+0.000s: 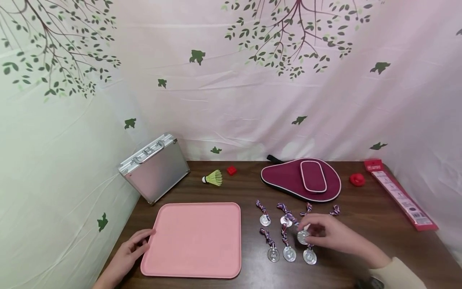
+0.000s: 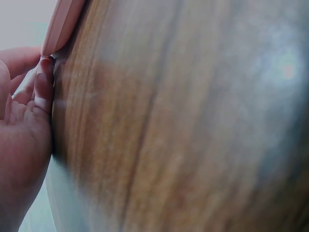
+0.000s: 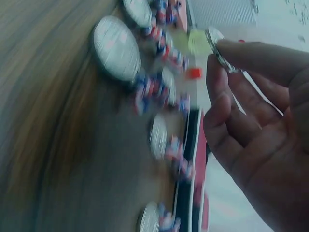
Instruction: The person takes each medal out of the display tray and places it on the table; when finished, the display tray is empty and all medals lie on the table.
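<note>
My right hand (image 1: 325, 232) pinches a silver medal (image 1: 303, 237) between thumb and fingertips, above the other medals. In the right wrist view, the held medal (image 3: 216, 42) is seen nearly edge-on. Its striped ribbon trails left in the head view. Below and around that hand lie several silver medals with knotted red, white and blue ribbons, among them a front-row medal (image 1: 309, 256) and a back-row medal (image 1: 265, 220). My right hand hides part of the back row. At the pink tray (image 1: 195, 241), the fingertips of my left hand (image 1: 126, 253) touch the left rim.
A silver case (image 1: 159, 172) stands back left. Along the back lie a yellow shuttlecock (image 1: 213, 178), a small red block (image 1: 232, 170), a maroon paddle case (image 1: 285, 176) and a round red object (image 1: 357, 180). A long red-and-white package (image 1: 400, 196) lies at the right edge.
</note>
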`<state>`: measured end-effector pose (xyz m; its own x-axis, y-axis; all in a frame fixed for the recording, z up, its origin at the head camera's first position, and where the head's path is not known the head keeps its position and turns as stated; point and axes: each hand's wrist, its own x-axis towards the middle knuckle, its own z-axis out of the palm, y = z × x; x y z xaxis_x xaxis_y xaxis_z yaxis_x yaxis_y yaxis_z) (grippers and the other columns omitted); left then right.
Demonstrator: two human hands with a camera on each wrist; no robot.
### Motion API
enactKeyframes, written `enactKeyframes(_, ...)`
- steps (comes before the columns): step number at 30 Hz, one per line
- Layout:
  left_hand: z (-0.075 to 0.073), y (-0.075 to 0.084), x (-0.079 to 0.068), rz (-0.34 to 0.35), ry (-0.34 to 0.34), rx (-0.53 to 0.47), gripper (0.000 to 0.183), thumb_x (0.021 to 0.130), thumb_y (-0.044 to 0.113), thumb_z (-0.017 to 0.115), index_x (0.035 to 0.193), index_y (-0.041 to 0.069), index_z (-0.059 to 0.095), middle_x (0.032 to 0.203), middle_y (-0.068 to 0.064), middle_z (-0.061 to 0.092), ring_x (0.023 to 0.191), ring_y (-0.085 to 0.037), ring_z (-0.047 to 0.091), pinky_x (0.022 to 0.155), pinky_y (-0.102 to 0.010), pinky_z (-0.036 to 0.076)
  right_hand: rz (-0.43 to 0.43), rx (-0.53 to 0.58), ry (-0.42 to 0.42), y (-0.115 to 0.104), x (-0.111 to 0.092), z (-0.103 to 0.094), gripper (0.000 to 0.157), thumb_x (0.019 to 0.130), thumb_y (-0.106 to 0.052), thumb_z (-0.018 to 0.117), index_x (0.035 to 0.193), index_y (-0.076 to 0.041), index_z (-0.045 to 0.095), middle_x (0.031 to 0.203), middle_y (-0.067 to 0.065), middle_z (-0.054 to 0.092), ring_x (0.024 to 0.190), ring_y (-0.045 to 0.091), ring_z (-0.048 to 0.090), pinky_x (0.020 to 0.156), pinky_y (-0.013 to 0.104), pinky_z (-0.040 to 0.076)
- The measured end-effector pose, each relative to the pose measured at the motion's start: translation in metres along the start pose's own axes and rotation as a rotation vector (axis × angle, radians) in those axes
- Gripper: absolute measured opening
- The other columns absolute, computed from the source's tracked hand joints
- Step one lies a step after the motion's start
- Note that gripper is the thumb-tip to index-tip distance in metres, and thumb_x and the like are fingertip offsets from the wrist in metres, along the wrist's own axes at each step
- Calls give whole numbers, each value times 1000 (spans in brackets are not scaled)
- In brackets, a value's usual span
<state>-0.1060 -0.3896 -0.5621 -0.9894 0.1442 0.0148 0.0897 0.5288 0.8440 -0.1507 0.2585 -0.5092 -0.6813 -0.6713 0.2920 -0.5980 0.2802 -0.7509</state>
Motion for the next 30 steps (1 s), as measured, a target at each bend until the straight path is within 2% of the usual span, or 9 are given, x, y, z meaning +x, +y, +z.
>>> enactKeyframes(7,-1,1,-2,-24,-4,8,35,94,16,60,129,15,58,129,-4,53,99,-12,49,79,-22,40,110,9,31,12,-52,-18,27,80,-8,76,104,-14,64,94,-3,63,72,9,60,58,25,48)
enactKeyframes(11,-2,2,-2,-33,-3,3,35,94,16,60,129,15,58,129,-4,52,99,-13,49,79,-22,41,163,18,9,14,-70,-18,27,81,-9,75,104,-14,63,90,-3,62,66,7,58,53,23,45)
enactKeyframes(16,-3,-1,-3,-35,0,4,36,93,16,60,129,15,58,129,-4,53,99,-12,49,79,-21,40,192,-64,3,17,-77,-13,28,80,-10,76,103,-19,62,84,-7,60,64,3,55,52,22,43)
enactKeyframes(21,-1,-2,-2,-25,-9,-6,36,94,16,60,130,14,58,130,-5,52,100,-12,50,80,-21,40,216,-202,-5,17,-80,-13,28,79,-17,78,101,-23,62,85,-13,58,70,1,52,55,22,42)
enactKeyframes(26,-1,-2,-3,-13,-6,-16,36,93,15,60,130,14,58,130,-5,52,102,-11,50,82,-18,39,179,-312,16,17,-81,-12,31,75,-20,81,99,-26,62,90,-15,55,74,1,50,58,22,41)
enactKeyframes(30,-1,-2,-2,9,-3,-15,36,93,13,60,129,11,58,129,-7,53,100,-12,50,81,-19,40,138,-353,33,19,-81,-11,32,73,-19,83,97,-28,63,94,-15,55,77,1,51,61,21,41)
